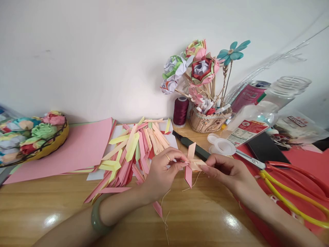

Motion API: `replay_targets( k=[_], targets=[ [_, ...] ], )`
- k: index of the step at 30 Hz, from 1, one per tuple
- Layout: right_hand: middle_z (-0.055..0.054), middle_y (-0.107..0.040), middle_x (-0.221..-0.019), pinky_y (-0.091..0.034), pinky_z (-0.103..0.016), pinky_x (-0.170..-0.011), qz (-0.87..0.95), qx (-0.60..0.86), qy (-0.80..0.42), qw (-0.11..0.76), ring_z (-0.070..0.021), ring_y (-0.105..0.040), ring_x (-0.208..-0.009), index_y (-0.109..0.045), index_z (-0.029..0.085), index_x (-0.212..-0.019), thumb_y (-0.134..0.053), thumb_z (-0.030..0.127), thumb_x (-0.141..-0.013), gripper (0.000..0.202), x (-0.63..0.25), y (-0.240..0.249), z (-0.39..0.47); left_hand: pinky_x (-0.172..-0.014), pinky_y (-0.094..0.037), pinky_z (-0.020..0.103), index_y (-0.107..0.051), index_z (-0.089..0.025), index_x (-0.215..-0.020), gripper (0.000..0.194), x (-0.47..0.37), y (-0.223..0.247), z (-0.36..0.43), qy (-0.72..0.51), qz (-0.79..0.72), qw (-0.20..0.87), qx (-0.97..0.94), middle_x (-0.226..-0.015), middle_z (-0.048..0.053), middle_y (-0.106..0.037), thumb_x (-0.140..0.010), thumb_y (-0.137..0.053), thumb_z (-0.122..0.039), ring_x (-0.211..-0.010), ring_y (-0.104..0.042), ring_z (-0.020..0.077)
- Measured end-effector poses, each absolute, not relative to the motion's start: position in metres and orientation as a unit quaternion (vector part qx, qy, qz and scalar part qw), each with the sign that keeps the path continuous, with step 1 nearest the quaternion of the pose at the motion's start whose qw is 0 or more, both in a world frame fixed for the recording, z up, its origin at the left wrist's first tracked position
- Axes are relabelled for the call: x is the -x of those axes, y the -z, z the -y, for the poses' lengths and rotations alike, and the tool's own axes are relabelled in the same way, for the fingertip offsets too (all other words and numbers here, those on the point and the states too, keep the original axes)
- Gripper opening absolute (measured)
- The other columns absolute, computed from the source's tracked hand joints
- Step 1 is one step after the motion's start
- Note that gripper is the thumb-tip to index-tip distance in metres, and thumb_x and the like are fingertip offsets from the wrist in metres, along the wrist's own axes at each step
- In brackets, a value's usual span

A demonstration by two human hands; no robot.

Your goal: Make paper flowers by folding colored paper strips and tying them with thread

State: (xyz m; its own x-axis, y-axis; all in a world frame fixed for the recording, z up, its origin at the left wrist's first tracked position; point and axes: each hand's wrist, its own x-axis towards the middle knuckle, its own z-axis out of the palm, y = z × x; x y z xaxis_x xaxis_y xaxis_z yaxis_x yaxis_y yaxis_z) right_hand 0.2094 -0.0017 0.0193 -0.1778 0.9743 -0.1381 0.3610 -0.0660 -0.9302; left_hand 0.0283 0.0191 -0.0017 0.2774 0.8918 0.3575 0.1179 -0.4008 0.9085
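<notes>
Between my two hands, above the table, is a small bundle of folded paper strips [194, 164] in peach and pink, spread like a cross. My left hand [166, 169] pinches its left side with thumb and forefinger. On the right side, the thumb and fingers of my right hand [226, 169] grip a peach strip. Thin twine [166, 224] lies on the table below. To the left of my left hand is a pile of folded strips [128, 151] in pink, yellow and peach, partly on white paper.
Pink paper sheets [87, 144] and a basket of paper flowers [65, 133] lie left. Behind are a maroon thread spool [181, 111], a wooden pot [205, 121] and a dark green tool [191, 144]. Scissors [295, 168], a clear bottle [257, 118] and red paper [305, 164] are right.
</notes>
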Motion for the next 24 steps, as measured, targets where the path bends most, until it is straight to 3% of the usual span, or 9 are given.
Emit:
replay_targets(
  k=[19,24],
  targets=[
    [0.005,-0.039,-0.052,-0.024,-0.024,-0.048,0.547,0.558,-0.525,0.337,-0.0087,-0.032,-0.050,-0.050,0.018,-0.053,-0.061,0.043,-0.068,0.031,-0.2098,-0.0213,0.0010,-0.062,-0.044,0.024,-0.057,-0.017,-0.076,0.008,-0.0267,0.0024,-0.0176,-0.481,-0.354,0.410,-0.690,-0.075,0.002,-0.057,-0.078,-0.051,-0.012,-0.072,-0.052,0.0116],
    [0.005,-0.039,-0.048,-0.023,-0.024,-0.044,0.497,0.560,-0.520,0.411,-0.0085,-0.031,-0.046,-0.050,0.018,-0.051,-0.059,0.042,-0.069,0.031,-0.2149,-0.0194,0.0008,-0.065,-0.045,0.024,-0.051,-0.017,-0.079,0.002,-0.0263,0.0020,-0.0207,-0.489,-0.350,0.522,-0.605,-0.079,0.002,-0.056,-0.079,-0.051,-0.019,-0.073,-0.053,0.0111]
  ],
)
